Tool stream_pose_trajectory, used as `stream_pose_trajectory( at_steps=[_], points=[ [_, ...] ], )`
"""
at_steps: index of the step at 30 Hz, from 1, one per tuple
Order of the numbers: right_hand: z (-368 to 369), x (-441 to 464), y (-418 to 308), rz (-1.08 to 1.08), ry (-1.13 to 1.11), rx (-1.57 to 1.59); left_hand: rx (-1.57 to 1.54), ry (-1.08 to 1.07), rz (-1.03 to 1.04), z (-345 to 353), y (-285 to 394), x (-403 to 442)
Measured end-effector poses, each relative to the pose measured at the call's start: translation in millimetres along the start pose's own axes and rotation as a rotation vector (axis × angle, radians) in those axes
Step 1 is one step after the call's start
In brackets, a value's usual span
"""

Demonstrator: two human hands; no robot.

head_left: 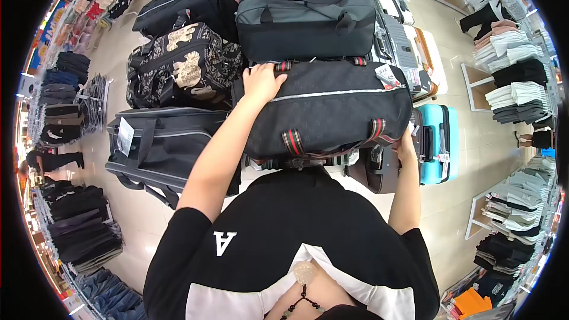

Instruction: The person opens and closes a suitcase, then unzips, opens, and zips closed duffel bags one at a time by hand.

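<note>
Both hands on black duffel, front row of the luggage display

Black duffel [332,112] sits front and centre, right ahead of the person's torso, long side running left to right. Pale zip line [338,93] along the top, red/green striped straps [291,141] on the front face, paper tag [387,77] at the rear right end. What it rests on is mostly hidden

Left hand [262,85]: palm down on the duffel's rear left corner, fingers part spread and bent toward the back edge, just beside a striped strap. Can't tell if it grips

Right hand [406,144]: at the duffel's front right end, fingers largely out of sight, so opening and grip can't be told. Dark brown bag [379,173] just below it, turquoise suitcase [450,142] off to the right

Behind the duffel: grey-and-black bag [305,21]. Left side, back to front: plain black bag [189,6], elephant-print bag [189,62], black bag with white tag [172,133]. Clothes racks line both sides past the tiled floor [447,213]
</note>
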State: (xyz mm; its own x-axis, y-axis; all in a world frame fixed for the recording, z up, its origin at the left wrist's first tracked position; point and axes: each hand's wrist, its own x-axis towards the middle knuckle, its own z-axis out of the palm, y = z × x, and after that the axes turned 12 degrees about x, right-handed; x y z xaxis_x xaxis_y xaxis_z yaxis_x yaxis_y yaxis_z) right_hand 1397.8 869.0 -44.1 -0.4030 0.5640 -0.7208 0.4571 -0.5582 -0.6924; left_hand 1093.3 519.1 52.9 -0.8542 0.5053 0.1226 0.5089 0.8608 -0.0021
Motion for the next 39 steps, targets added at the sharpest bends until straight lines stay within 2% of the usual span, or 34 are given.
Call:
stream_pose_trajectory(
  at_steps=[1,2,4,5,8,9,10,12,13,17,19,24,27,30,32,34,36,37,39],
  points=[
    [-5,7,-1,0.013,0.002,-0.041,0.035,-0.044,-0.006,-3,-5,-7],
    [0,3,-7,-0.078,-0.02,0.02,0.083,-0.068,-0.014,-20,-7,-18],
    [15,-25,-31,-0.247,-0.062,0.128,0.079,-0.006,-0.099,-39,-11,-45],
    [13,-26,-41,-0.253,-0.026,0.136,0.014,0.051,-0.12,-37,-14,-58],
    [19,-9,-68,-0.678,-0.075,-0.073,-0.28,0.14,-0.184,-31,-27,-91],
    [33,-19,-82,-0.783,-0.002,-0.129,-0.384,0.137,-0.228,-27,-28,-101],
    [41,-21,-94,-0.792,0.04,-0.273,-0.489,0.132,-0.271,-23,-28,-109],
    [50,-20,-107,-0.798,0.119,-0.571,-0.622,-0.021,-0.433,-29,-26,-118],
    [53,-19,-108,-0.851,0.16,-0.642,-0.585,0.068,-0.422,-25,-25,-122],
    [36,17,-85,-1.019,0.144,-0.494,-0.644,0.188,-0.477,-19,-23,-129],
    [29,0,-78,-0.996,0.054,-0.371,-0.707,0.233,-0.504,-23,-21,-133],
    [7,-26,-56,-0.686,-0.259,0.132,-0.741,0.317,-0.547,-19,-25,-154],
    [-2,-34,-54,-0.542,-0.433,0.316,-0.804,0.341,-0.553,-21,-27,-164],
    [-3,-51,-60,-0.542,-0.409,0.331,-0.898,0.364,-0.568,-28,-27,-167],
    [-6,-56,-64,-0.523,-0.455,0.284,-0.809,0.352,-0.538,-36,-27,-165],
    [-7,-53,-69,-0.483,-0.485,0.196,-0.618,0.25,-0.521,-36,-27,-160],
    [-4,-53,-76,-0.407,-0.385,-0.04,-0.479,0.189,-0.515,-42,-17,-151],
    [0,-54,-77,-0.44,-0.374,-0.052,-0.504,0.176,-0.504,-40,-13,-147],
    [4,-46,-78,-0.504,-0.389,-0.071,-0.11,0.259,-0.38,-41,2,-136]
  ],
)
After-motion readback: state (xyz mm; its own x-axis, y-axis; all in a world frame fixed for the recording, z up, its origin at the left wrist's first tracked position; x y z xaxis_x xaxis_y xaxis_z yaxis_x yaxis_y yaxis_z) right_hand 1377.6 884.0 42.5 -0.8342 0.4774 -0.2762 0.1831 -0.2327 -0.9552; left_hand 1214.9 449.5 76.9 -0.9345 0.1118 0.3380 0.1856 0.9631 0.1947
